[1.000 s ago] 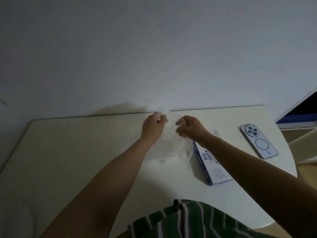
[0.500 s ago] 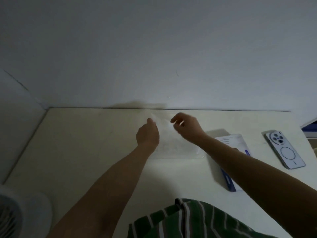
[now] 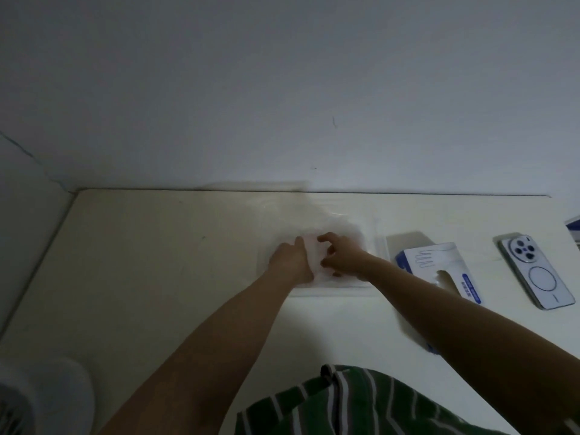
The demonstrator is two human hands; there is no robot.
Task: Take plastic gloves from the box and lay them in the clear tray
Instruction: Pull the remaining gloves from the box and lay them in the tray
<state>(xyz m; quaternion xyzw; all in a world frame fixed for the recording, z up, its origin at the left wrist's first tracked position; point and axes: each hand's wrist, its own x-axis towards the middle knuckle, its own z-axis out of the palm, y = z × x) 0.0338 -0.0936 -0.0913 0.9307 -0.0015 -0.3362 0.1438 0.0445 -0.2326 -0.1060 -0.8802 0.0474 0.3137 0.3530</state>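
A dim room with a plain pale wall (image 3: pixel 282 89) meets a cream surface (image 3: pixel 157 262) that runs along its foot. On that surface, close to the wall, a thin plastic glove (image 3: pixel 314 257) lies crumpled and milky inside the clear tray (image 3: pixel 375 246), whose faint edges are only just readable against the top. Both hands are down in the tray on the glove. The right hand (image 3: pixel 342 257) has its fingers curled and pinches the film between fingertips and thumb. The left hand (image 3: pixel 288 262) rests against the glove's left edge with its back to the camera; its fingers are hidden, so I cannot tell whether it grips or only presses. Just to the right of the tray lies the box (image 3: pixel 439 268), white and blue with a glove outline printed on it and an opening in its top face. Further right, apart from the box, a phone (image 3: pixel 536 273) lies with its camera side up. A green striped shirt (image 3: pixel 345 406) fills the lower edge, and a blurred white rounded object (image 3: pixel 53 397) sits at the lower left.
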